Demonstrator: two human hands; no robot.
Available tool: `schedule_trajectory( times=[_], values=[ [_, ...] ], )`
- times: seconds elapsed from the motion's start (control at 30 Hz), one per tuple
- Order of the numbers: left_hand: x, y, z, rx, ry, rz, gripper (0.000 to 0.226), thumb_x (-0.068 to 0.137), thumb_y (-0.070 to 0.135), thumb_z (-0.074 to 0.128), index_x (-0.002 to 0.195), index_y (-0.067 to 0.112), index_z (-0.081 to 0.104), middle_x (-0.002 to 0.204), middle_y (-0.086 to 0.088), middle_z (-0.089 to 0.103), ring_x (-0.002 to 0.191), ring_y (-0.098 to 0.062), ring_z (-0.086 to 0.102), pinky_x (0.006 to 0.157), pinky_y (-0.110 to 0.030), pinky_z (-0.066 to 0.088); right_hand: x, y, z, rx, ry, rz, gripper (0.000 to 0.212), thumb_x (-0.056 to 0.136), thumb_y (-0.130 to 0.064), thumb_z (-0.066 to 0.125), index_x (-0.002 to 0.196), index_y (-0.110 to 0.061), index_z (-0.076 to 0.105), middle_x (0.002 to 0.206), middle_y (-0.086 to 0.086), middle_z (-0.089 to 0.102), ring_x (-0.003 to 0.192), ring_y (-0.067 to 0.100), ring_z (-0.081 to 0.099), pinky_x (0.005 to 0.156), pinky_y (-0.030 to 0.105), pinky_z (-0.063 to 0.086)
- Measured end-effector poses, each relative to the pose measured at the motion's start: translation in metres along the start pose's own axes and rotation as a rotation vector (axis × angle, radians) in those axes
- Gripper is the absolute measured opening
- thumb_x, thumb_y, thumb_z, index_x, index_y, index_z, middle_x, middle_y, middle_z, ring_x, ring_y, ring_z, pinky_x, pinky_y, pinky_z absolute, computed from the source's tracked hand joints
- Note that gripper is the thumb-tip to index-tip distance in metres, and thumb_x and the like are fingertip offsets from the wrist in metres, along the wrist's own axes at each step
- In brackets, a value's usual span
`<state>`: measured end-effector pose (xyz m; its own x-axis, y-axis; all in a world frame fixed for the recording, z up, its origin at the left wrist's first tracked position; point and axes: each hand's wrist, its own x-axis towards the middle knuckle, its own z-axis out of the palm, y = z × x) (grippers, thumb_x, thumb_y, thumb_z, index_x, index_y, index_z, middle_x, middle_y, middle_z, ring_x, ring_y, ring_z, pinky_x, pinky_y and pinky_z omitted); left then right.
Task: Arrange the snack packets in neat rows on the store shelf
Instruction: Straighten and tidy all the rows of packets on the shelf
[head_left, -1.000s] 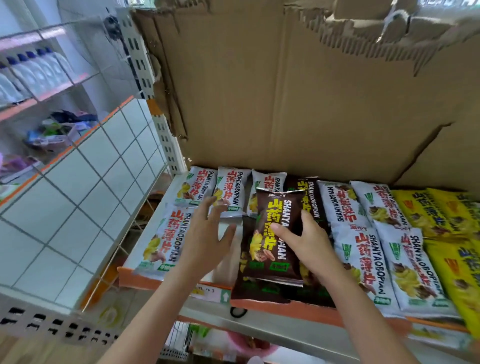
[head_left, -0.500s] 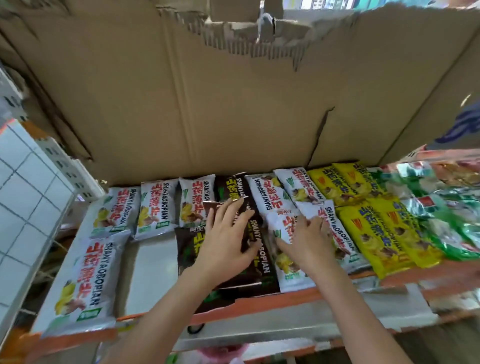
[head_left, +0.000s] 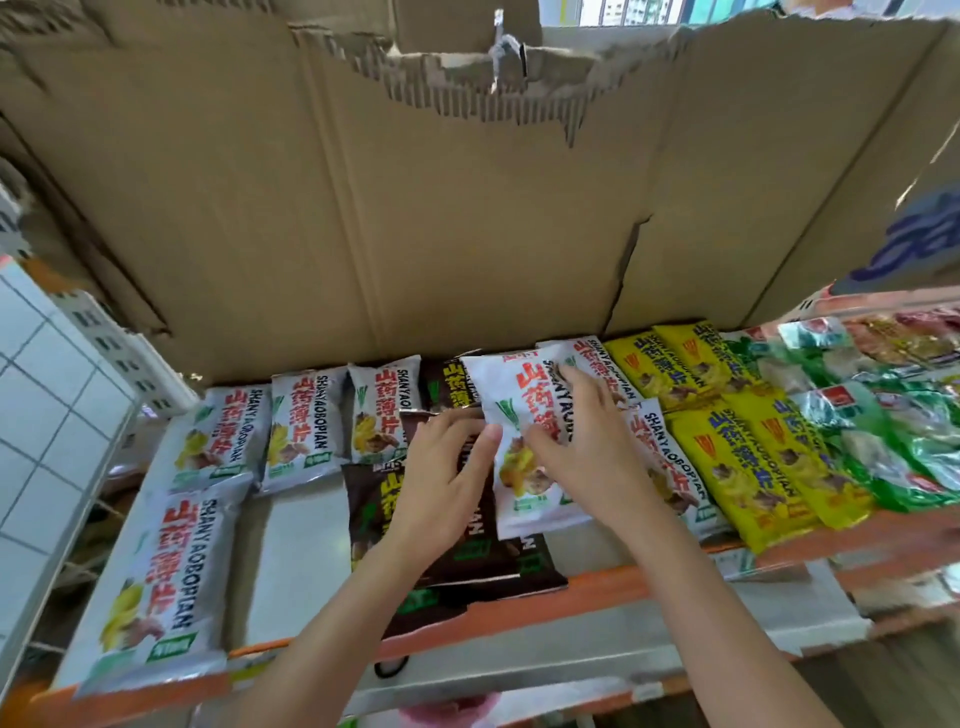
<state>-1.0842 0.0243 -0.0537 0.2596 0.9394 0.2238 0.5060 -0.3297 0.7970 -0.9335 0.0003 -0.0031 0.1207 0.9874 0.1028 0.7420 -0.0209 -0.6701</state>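
Hands met over the middle of the shelf (head_left: 291, 545); the right hand (head_left: 587, 457) held a white snack packet (head_left: 524, 447) with its fingers (head_left: 576, 389) curled over the packet's far side and thumb on its face, the packet raised a little and tilted above the brown packets (head_left: 467, 551); the left hand (head_left: 441, 478) lay on those brown packets, its fingers fairly straight, fingertips touching the white packet's edge at nine o'clock; three more white packets (head_left: 301, 421) lined the back row toward ten o'clock, and another (head_left: 156, 582) lay at the front toward eight o'clock; yellow packets (head_left: 748, 457) sat at three o'clock, green ones (head_left: 893, 441) beyond; torn cardboard (head_left: 415, 208) stood behind at twelve.
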Motion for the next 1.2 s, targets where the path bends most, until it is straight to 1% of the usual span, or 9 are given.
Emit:
schedule_trajectory(
  times=[0.07, 0.27, 0.37, 0.47, 0.57, 0.7, 0.8, 0.93, 1.2],
  values=[
    [-0.002, 0.011, -0.012, -0.224, 0.038, -0.123, 0.048, 0.087, 0.066, 0.04, 0.093, 0.02, 0.055, 0.084, 0.009, 0.053, 0.077, -0.001, 0.052, 0.071, -0.019, 0.039, 0.001, -0.013, 0.006, 0.156, -0.123, -0.053, 0.072, 0.091, -0.034, 0.055, 0.148, -0.025, 0.012, 0.152, -0.01, 0.018, 0.136, 0.006, 0.022, 0.105, 0.023, 0.023],
    [-0.016, 0.0, -0.066, -0.423, 0.16, -0.361, 0.035, 0.085, 0.016, 0.065, 0.113, 0.011, 0.044, 0.095, 0.003, 0.063, 0.072, 0.004, 0.062, 0.058, -0.011, 0.048, 0.008, -0.03, 0.042, 0.257, -0.33, -0.175, 0.062, 0.091, -0.033, 0.054, 0.145, -0.033, 0.024, 0.144, -0.016, 0.029, 0.129, -0.002, 0.027, 0.107, 0.026, 0.028],
    [-0.033, -0.019, -0.093, -0.373, 0.235, -0.479, 0.035, 0.086, 0.009, 0.063, 0.105, 0.032, 0.045, 0.093, 0.003, 0.066, 0.079, -0.007, 0.065, 0.061, -0.017, 0.053, 0.012, -0.025, 0.059, -0.053, -0.235, -0.21, 0.052, 0.09, -0.046, 0.051, 0.137, -0.027, 0.04, 0.132, -0.007, 0.034, 0.128, 0.01, 0.025, 0.104, 0.027, 0.025],
    [-0.048, -0.039, -0.112, -0.32, 0.191, -0.607, 0.028, 0.09, 0.0, 0.055, 0.11, 0.018, 0.046, 0.085, -0.004, 0.065, 0.07, -0.013, 0.064, 0.05, -0.019, 0.05, 0.014, -0.019, 0.076, -0.248, -0.242, -0.2, 0.061, 0.084, -0.056, 0.052, 0.136, -0.028, 0.039, 0.133, -0.006, 0.028, 0.127, 0.015, 0.016, 0.104, 0.037, 0.026],
    [-0.06, -0.064, -0.115, 0.112, 0.086, -0.707, 0.035, 0.093, 0.007, 0.05, 0.126, 0.011, 0.04, 0.105, -0.006, 0.057, 0.082, -0.017, 0.056, 0.058, -0.021, 0.038, 0.014, -0.018, 0.088, -0.253, -0.282, -0.2, 0.067, 0.083, -0.056, 0.055, 0.14, -0.028, 0.033, 0.14, -0.005, 0.022, 0.129, 0.016, 0.012, 0.106, 0.037, 0.026],
    [-0.073, -0.074, -0.101, 0.41, 0.104, -0.514, 0.068, 0.087, 0.002, 0.05, 0.146, 0.011, 0.018, 0.143, -0.009, 0.024, 0.124, -0.031, 0.039, 0.087, -0.03, 0.04, 0.014, -0.02, 0.094, -0.257, -0.251, -0.216, 0.067, 0.083, -0.051, 0.058, 0.14, -0.027, 0.034, 0.141, -0.004, 0.021, 0.131, 0.016, 0.012, 0.108, 0.035, 0.025],
    [-0.075, -0.077, -0.087, 0.643, 0.117, -0.181, 0.049, 0.092, 0.024, 0.046, 0.139, 0.014, 0.036, 0.149, -0.009, 0.028, 0.137, -0.03, 0.025, 0.108, -0.043, 0.029, 0.008, -0.019, 0.092, -0.24, -0.193, -0.173, 0.063, 0.08, -0.052, 0.061, 0.137, -0.034, 0.039, 0.143, -0.002, 0.015, 0.131, 0.018, 0.009, 0.109, 0.037, 0.025],
    [-0.077, -0.098, -0.074, 0.91, -0.115, -0.114, 0.059, 0.098, 0.054, 0.012, 0.138, 0.023, 0.043, 0.151, -0.005, 0.032, 0.141, -0.027, 0.013, 0.11, -0.048, 0.015, -0.006, -0.022, 0.087, -0.214, -0.212, -0.039, 0.07, 0.075, -0.063, 0.06, 0.137, -0.046, 0.032, 0.142, 0.001, 0.01, 0.134, 0.027, 0.018, 0.106, 0.038, 0.031],
    [-0.047, -0.057, -0.05, 0.539, -0.113, -0.035, 0.069, 0.089, 0.06, 0.017, 0.134, 0.016, 0.044, 0.148, -0.008, 0.03, 0.138, -0.027, 0.02, 0.113, -0.047, 0.023, -0.012, -0.016, 0.065, -0.002, -0.184, 0.04, 0.063, 0.083, -0.03, 0.065, 0.135, -0.047, 0.034, 0.132, 0.001, 0.03, 0.117, 0.018, 0.041, 0.083, 0.021, 0.031]
  ],
)
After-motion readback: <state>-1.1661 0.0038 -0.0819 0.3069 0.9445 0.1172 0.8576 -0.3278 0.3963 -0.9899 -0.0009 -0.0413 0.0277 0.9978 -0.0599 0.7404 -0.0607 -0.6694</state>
